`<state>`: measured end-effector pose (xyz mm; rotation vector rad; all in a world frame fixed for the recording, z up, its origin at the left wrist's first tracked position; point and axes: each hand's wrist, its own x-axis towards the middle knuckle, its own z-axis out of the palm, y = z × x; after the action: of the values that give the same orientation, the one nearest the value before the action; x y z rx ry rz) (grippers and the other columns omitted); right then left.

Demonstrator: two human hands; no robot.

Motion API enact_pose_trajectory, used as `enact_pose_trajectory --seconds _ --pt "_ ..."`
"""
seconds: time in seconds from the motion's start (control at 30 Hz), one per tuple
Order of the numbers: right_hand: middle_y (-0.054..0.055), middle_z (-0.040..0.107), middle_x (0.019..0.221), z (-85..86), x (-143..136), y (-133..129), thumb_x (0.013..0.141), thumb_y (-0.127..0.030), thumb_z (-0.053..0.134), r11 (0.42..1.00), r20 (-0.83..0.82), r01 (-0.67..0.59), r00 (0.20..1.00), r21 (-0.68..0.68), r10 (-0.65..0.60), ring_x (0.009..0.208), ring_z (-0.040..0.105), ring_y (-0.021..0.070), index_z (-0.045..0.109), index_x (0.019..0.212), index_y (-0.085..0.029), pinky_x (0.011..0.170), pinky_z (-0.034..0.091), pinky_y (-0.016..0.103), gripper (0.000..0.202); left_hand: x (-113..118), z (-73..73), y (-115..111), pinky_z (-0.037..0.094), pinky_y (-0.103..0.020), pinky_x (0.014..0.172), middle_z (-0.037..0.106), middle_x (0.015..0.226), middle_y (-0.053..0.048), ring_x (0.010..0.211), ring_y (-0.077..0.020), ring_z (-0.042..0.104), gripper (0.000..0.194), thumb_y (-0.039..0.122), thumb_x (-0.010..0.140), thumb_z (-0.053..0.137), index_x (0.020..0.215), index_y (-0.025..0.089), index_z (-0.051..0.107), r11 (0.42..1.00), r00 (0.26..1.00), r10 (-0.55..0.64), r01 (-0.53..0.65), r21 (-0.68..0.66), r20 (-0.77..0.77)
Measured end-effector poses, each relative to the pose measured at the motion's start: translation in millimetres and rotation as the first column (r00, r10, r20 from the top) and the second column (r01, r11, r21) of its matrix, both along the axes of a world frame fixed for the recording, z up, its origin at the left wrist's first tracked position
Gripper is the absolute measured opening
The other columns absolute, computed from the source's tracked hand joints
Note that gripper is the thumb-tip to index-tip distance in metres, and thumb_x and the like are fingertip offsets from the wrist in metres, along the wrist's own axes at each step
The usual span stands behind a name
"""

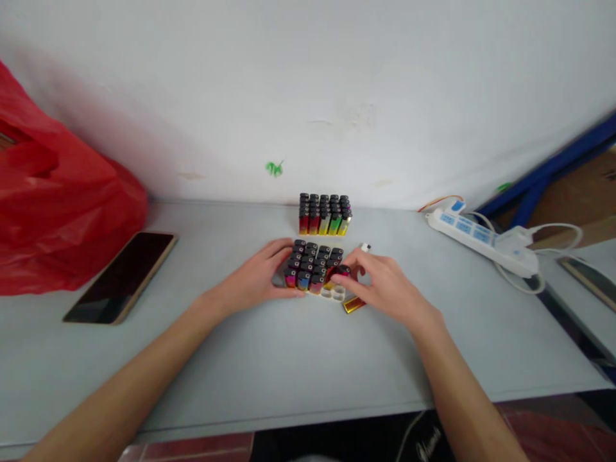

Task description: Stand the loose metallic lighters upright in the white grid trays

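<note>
A white tray (pixel 326 294) with round slots holds rows of black-topped, colourful lighters (pixel 303 277). At its front right corner, a couple of slots show bare. My left hand (pixel 262 273) is closed about the tray's left side, thumb at the front corner and fingers farther back. Between the thumb and fingers of my right hand (pixel 382 282) is a lighter (pixel 342 271), upright above the tray's right side; its lower part is hard to see. A yellow-red lighter (pixel 355 304) lies on the table under that hand, partly covered. Behind the right fingers pokes out a small white-and-black object (pixel 366 247).
Another block of upright lighters (pixel 325 218) stands near the wall. At left are a phone (pixel 122 276) and a big red plastic bag (pixel 62 192). A white power strip (pixel 481 240) with plugs and cables lies at right, near a blue metal frame (pixel 539 183).
</note>
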<state>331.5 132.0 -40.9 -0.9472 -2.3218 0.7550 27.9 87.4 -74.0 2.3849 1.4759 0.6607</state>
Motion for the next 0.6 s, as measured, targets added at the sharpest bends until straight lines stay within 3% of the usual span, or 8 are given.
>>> enact_pose_trajectory --seconds 0.17,0.33,0.5,0.6 --pt "0.004 0.075 0.088 -4.2 -4 0 0.104 -0.046 0.079 0.998 0.124 -0.048 0.991 0.045 0.042 0.079 0.067 0.0227 0.069 0.098 -0.024 0.073 0.042 0.032 0.025 -2 -5.3 4 0.051 -0.057 0.128 0.064 0.156 -0.018 0.146 -0.0414 0.062 0.074 0.069 0.085 0.086 0.135 0.019 0.068 1.0 1.0 0.001 -0.002 0.022 0.031" --pt "0.004 0.073 0.074 -10.1 -13 1 0.101 -0.048 0.082 0.998 0.239 0.0 0.971 0.064 -0.016 0.063 0.057 0.0187 0.07 0.077 -0.023 0.065 0.03 0.032 0.037 -6 -11.8 7 0.051 -0.058 0.128 0.064 0.156 -0.017 0.145 -0.0412 0.063 0.077 0.075 0.087 0.081 0.138 0.02 0.067 0.999 0.999 -0.001 -0.001 0.034 0.034" --pt "-0.002 0.063 0.062 -6.5 4 11 0.105 -0.061 0.072 1.0 0.07 -0.018 0.997 -0.022 0.019 0.057 0.047 0.0133 0.063 0.067 -0.021 0.062 0.028 0.03 0.055 -11 -16.3 10 0.051 -0.059 0.128 0.063 0.157 -0.019 0.145 -0.0431 0.063 0.083 0.083 0.085 0.078 0.139 0.022 0.067 1.0 1.0 0.009 -0.01 0.028 0.029" --pt "-0.002 0.062 0.062 -1.2 33 25 0.113 -0.058 0.056 0.985 -0.033 0.169 0.985 0.045 -0.168 0.058 0.048 0.0137 0.06 0.069 -0.022 0.065 0.033 0.029 0.058 -13 -17.6 12 0.052 -0.063 0.126 0.063 0.157 -0.02 0.144 -0.044 0.063 0.083 0.085 0.085 0.075 0.137 0.021 0.068 1.0 1.0 0.017 -0.018 0.025 0.016"
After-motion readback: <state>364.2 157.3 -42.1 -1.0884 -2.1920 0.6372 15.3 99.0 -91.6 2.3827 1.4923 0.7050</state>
